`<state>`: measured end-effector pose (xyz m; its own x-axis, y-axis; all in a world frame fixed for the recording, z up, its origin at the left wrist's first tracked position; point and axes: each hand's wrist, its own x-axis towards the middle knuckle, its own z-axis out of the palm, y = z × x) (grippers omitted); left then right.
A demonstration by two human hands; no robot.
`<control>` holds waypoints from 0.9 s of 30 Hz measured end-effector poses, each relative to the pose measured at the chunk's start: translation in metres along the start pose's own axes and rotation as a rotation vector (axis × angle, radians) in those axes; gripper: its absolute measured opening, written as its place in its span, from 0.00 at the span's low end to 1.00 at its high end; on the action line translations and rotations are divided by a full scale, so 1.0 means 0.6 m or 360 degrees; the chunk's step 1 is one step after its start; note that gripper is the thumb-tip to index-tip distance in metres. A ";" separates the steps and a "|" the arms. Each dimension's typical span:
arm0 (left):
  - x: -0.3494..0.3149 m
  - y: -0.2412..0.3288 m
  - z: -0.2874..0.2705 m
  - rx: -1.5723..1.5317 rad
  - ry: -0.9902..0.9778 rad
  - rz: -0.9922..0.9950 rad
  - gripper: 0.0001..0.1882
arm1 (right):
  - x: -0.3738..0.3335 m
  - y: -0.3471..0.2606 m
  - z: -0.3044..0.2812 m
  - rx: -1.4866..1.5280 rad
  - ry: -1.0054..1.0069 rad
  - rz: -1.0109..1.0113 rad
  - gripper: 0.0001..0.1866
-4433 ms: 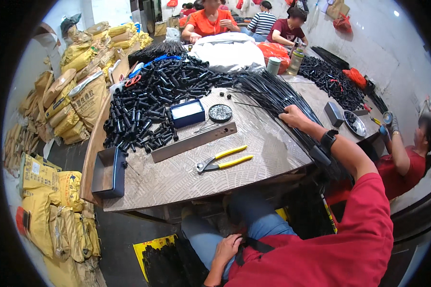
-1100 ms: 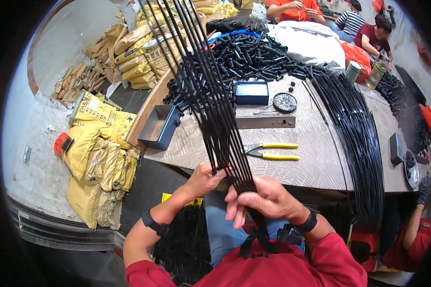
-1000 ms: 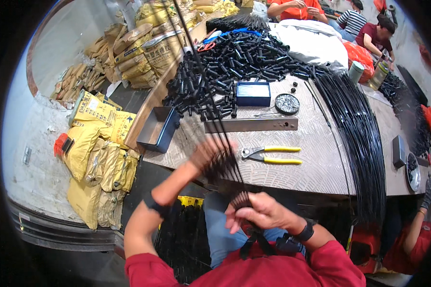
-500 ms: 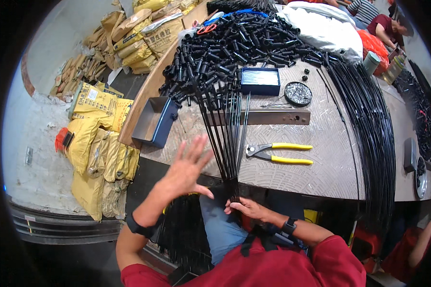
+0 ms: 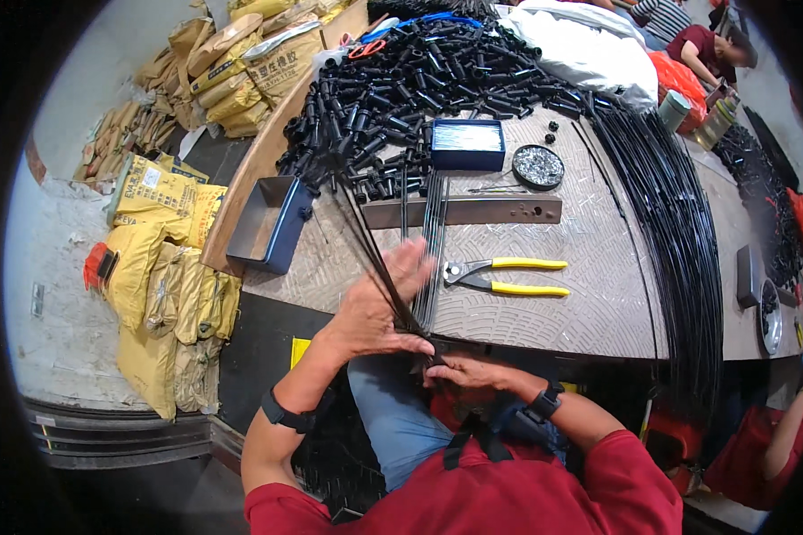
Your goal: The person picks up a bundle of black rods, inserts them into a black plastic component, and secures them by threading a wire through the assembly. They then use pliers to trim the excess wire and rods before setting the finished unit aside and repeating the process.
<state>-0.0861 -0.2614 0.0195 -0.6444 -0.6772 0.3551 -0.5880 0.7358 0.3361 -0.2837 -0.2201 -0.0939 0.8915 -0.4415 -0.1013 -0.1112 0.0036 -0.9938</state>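
My right hand (image 5: 464, 367) is closed round the lower ends of a bunch of thin black rods (image 5: 366, 234), just off the front edge of the table. The bunch slants up and left, its far ends blurred over a heap of short black tubular parts (image 5: 419, 67). Against these rods is my left hand (image 5: 376, 308), fingers stretched and blurred, its thumb close to my right hand. More thin rods (image 5: 435, 223) lie together to the right, across a flat metal bar (image 5: 491, 211). End-cutting pliers (image 5: 509, 275) with yellow handles rest beside them.
A blue box of thin pale pins (image 5: 467, 144) and a round dish of small shiny pieces (image 5: 538, 167) stand behind the bar. At left is an open blue box (image 5: 272, 225) by the wooden edge board. Long black rods (image 5: 665, 241) drape over the table's right side. Yellow sacks (image 5: 165, 285) lie left.
My left hand has moved right, onto the rods. Part of the bunch now leans left, apart from the rods at its right. The view has shifted slightly.
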 end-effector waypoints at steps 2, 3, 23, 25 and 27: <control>-0.006 0.014 0.006 0.0232 -0.0266 0.0071 0.45 | 0.003 0.056 -0.005 -0.0952 0.0437 -0.0325 0.18; -0.011 0.020 0.017 0.0188 -0.0193 0.0147 0.43 | 0.005 0.086 -0.013 -0.0958 0.0446 -0.0321 0.18; -0.021 0.003 0.046 0.0501 0.0047 0.0328 0.38 | 0.055 -0.384 -0.272 -0.1769 0.1037 -0.0199 0.10; -0.016 0.004 0.048 0.0533 0.0055 0.0322 0.39 | 0.089 -0.358 -0.332 -0.1943 0.0967 -0.0058 0.09; 0.001 0.021 0.034 0.0476 0.0003 0.0104 0.32 | 0.118 -0.310 -0.397 -0.2094 0.0931 0.0067 0.10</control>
<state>-0.1039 -0.2521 0.0059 -0.6849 -0.6281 0.3693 -0.6633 0.7472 0.0408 -0.3044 -0.4657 0.0947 0.6087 -0.7609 0.2249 -0.7369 -0.6472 -0.1952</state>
